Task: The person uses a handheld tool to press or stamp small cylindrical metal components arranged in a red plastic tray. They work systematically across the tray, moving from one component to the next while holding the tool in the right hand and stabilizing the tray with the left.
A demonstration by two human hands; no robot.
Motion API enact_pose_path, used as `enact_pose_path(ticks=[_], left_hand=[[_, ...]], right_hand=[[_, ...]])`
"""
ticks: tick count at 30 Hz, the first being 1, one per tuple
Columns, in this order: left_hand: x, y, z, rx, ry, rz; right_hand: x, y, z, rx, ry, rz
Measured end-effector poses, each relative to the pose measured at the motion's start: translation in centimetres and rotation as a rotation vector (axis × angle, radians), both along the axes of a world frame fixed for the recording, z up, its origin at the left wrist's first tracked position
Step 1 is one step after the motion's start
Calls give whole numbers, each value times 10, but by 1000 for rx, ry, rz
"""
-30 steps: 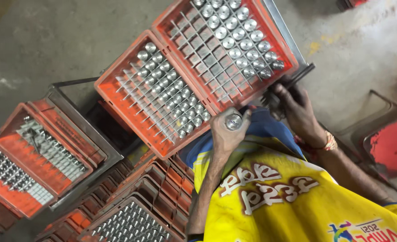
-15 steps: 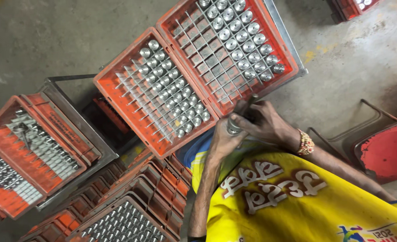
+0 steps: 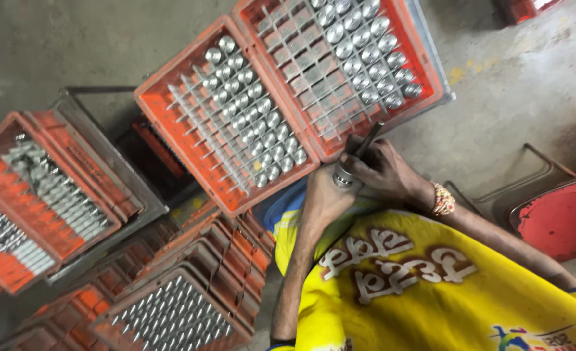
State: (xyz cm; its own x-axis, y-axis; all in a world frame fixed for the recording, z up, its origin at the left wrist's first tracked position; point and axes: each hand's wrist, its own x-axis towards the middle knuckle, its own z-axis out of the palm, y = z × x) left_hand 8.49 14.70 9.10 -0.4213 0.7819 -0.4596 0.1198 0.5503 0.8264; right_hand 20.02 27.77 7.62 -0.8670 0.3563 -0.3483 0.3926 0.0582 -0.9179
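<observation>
Two orange plastic crates sat side by side ahead of the person. The nearer crate (image 3: 171, 110) had a grid of thin dividers; shiny round metal cylinders (image 3: 255, 123) filled a diagonal band of its cells, the remaining cells empty. The farther crate (image 3: 424, 52) held similar cylinders along its right side only. To the left, a third orange crate (image 3: 15, 195) in a grey metal frame carried a denser pack of silvery pieces. Below it, a stack of worn orange crates (image 3: 223, 260) was topped by one full of small metal caps.

The left hand (image 3: 323, 198) was closed around a small metal cylinder (image 3: 342, 177), held just off the nearer crate's corner, above the lap. The right hand (image 3: 385, 172) gripped a dark slender tool (image 3: 368, 140), its tip against the cylinder. A beaded bracelet (image 3: 442, 199) circled the right wrist. A red round seat (image 3: 557, 218) stood on the rough concrete floor (image 3: 515, 104).
</observation>
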Motion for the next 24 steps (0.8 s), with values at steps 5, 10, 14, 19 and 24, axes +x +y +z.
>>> enact_pose_path(ticks=[5, 10, 14, 19, 24], left_hand=[[-2, 3, 27, 58, 232, -67], [0, 4, 37, 6, 83, -47], [6, 6, 41, 78, 97, -99], [12, 10, 60, 166, 121, -114], [-5, 28, 54, 145, 186, -122]], right_hand=[[6, 11, -2, -340, 89, -259], [5, 21, 17, -329, 197, -173], [-3, 22, 31, -257, 368, -18], [-19, 24, 43, 81, 640, 107], [-23, 28, 35, 146, 493, -36]])
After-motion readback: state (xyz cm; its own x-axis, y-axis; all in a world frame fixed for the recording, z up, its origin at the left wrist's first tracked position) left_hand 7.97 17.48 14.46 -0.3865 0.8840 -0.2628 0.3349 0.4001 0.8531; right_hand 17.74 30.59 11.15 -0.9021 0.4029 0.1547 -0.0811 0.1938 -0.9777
